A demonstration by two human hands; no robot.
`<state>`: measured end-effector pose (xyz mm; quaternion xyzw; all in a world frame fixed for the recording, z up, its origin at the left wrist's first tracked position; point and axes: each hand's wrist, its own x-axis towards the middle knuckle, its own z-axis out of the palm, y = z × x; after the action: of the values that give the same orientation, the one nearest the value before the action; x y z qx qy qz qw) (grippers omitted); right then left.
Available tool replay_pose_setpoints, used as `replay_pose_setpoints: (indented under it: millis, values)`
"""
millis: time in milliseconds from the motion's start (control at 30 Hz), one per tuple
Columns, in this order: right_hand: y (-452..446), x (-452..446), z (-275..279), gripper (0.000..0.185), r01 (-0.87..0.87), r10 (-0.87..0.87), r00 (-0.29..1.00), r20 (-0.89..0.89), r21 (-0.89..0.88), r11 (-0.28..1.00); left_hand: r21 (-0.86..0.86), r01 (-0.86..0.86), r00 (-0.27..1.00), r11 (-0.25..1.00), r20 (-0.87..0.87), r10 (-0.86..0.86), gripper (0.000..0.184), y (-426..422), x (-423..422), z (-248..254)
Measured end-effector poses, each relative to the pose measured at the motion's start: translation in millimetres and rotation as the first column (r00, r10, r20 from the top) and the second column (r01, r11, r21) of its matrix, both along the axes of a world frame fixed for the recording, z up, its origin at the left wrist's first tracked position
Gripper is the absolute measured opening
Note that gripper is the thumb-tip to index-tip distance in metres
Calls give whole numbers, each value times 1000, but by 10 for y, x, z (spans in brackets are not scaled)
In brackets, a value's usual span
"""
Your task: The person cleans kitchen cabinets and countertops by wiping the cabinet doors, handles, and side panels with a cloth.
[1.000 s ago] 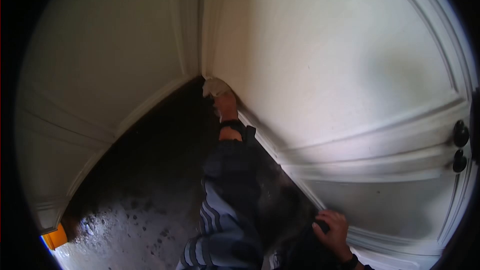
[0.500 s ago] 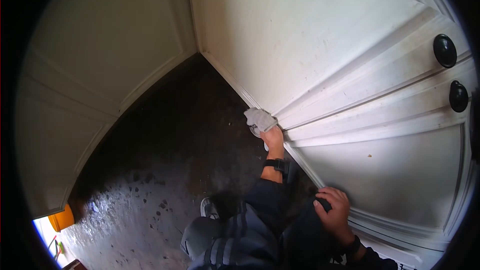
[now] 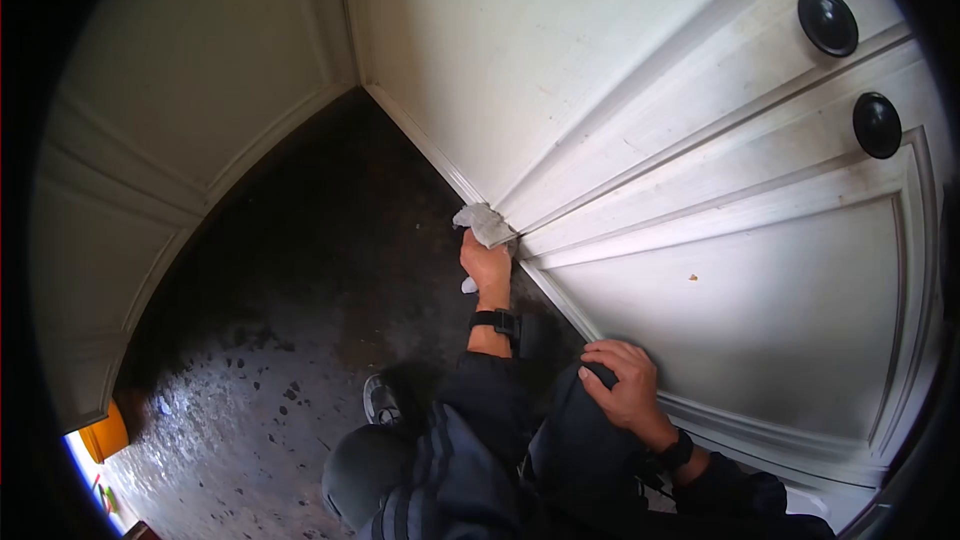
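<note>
A crumpled light grey cloth point(image 3: 490, 225) is bunched in my left hand point(image 3: 485, 262), whose fingers are closed round it. It presses against the low edge of the white cabinet doors point(image 3: 590, 130), where the gap between two doors meets the dark floor point(image 3: 330, 230). A loose bit of cloth shows below my palm. My right hand point(image 3: 628, 385) lies over my bent knee, thumb apart from the fingers, close to the cabinet's bottom edge. Dark trouser fabric shows between thumb and fingers.
Two black knobs point(image 3: 828, 22) stick out of the doors at upper right. White panels point(image 3: 180, 70) meet the cabinet in a corner on the left. A yellow-orange container point(image 3: 105, 432) stands at lower left. My shoe point(image 3: 380, 400) is on the floor, which has dark flecks and a wet-looking shine.
The view has shifted, so the doors and both hands appear further left. My left hand stays at the door's low edge with the cloth, whose folds have changed. My right hand remains on my knee.
</note>
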<state>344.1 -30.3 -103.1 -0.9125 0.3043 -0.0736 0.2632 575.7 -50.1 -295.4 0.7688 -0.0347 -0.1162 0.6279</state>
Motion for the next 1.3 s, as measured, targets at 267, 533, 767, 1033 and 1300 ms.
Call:
replay_pose_setpoints:
  millis: [267, 533, 767, 1033, 1300]
  values:
    - [23, -49, -20, 17, -14, 14, 1000, 15, -2, 1000, -251, 132, 907, 959, 421, -15, 24, -47, 29, 1479]
    - [-72, -34, -15, 17, -29, 27, 999, -36, -55, 998, -497, 168, 731, 851, 642, 231, 22, -345, 91, 2700]
    - [120, 111, 22, 17, -41, 40, 999, -31, -37, 998, -343, 137, 875, 929, 482, 49, 39, -56, -79, 1268]
    - [544, 143, 591, 17, -4, 8, 988, -152, 31, 1000, -219, 160, 986, 963, -15, -167, 19, 460, -268, 1352]
    - [1094, 0, 1235, 23, -117, 217, 912, -348, 288, 951, 131, 363, 918, 923, -219, -330, 15, 1525, -258, 2556]
